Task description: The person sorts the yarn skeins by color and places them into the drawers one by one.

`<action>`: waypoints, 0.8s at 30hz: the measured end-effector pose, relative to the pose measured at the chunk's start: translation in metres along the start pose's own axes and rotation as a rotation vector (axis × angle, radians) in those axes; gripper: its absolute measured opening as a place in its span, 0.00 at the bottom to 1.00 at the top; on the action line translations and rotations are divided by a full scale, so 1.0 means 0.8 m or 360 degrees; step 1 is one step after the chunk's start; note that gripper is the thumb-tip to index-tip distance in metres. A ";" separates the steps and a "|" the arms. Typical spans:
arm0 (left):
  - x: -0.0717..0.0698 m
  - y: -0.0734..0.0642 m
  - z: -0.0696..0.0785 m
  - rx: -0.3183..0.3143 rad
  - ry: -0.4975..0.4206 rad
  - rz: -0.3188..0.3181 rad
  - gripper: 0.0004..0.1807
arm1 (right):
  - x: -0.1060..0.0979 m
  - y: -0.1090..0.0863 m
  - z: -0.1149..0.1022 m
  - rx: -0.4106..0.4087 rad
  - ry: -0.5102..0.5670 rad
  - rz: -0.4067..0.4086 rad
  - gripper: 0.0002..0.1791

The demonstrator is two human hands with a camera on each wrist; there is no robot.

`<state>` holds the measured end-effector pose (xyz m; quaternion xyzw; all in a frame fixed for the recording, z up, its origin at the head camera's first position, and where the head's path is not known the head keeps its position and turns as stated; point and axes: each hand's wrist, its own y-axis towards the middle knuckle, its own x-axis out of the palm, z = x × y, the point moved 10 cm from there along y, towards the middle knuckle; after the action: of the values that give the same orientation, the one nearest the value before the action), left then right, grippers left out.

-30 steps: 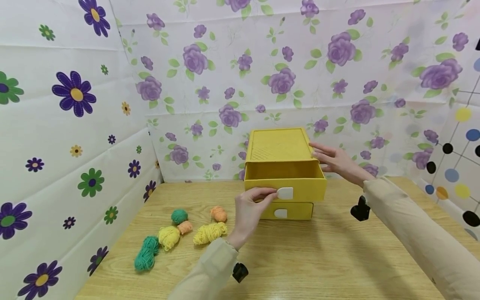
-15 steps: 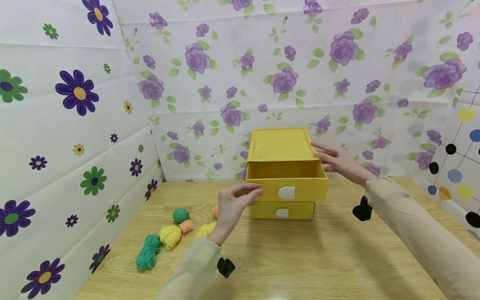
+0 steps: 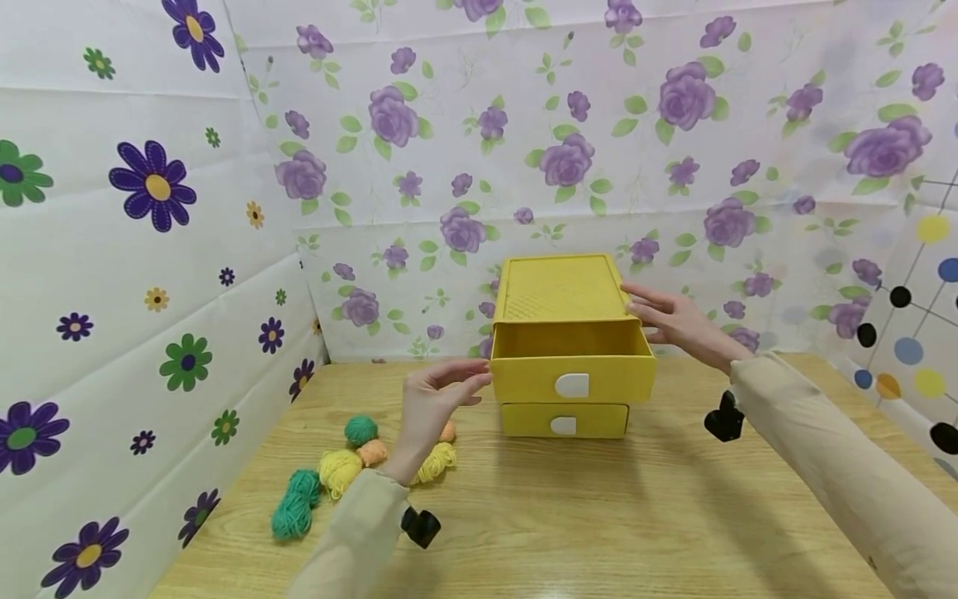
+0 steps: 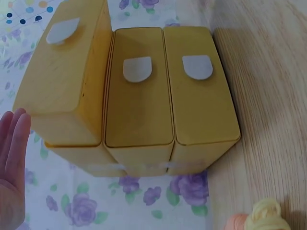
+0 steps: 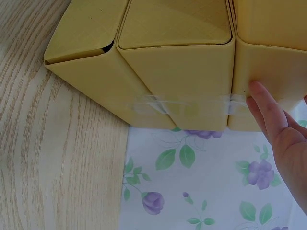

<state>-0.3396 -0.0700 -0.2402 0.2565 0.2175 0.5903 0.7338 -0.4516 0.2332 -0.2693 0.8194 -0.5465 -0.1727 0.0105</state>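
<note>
A yellow drawer box stands at the back of the table, its top drawer pulled out and its inside bare where I see it. White tabs mark the drawer fronts; the left wrist view reveals three drawers stacked. My left hand hovers by the drawer's front left corner, holding nothing, its fingers fairly straight in the left wrist view. Whether the fingertips touch the drawer I cannot tell. My right hand rests its fingertips on the box's right side, as the right wrist view confirms on the side wall.
Left of the box lie a green yarn ball, a peach one, a yellow one and a green skein. My left hand partly hides a yellow skein and another peach ball. Flowered cloth hangs behind.
My left hand has let go of the top drawer's white tab and moved left, off the drawer front. The drawer stays pulled out, and my right hand keeps its place on the box.
</note>
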 end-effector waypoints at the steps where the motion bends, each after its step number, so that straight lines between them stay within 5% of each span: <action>1: -0.002 0.000 0.001 0.0003 0.0009 -0.0001 0.10 | 0.000 0.000 0.000 0.0003 -0.0005 0.0002 0.31; 8: -0.021 0.005 -0.002 -0.0052 0.0067 0.0011 0.10 | 0.001 0.000 -0.001 0.0002 -0.0007 -0.0003 0.31; 15: -0.046 0.019 -0.049 -0.0158 0.0075 -0.0085 0.15 | 0.001 -0.001 0.000 0.0006 0.0003 0.0006 0.31; 24: -0.068 0.023 -0.075 -0.0244 0.0043 -0.0119 0.19 | 0.000 0.001 0.000 0.0001 0.0000 -0.0003 0.32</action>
<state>-0.4026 -0.1130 -0.2742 0.1832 0.1911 0.5808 0.7698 -0.4524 0.2330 -0.2695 0.8199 -0.5458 -0.1725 0.0101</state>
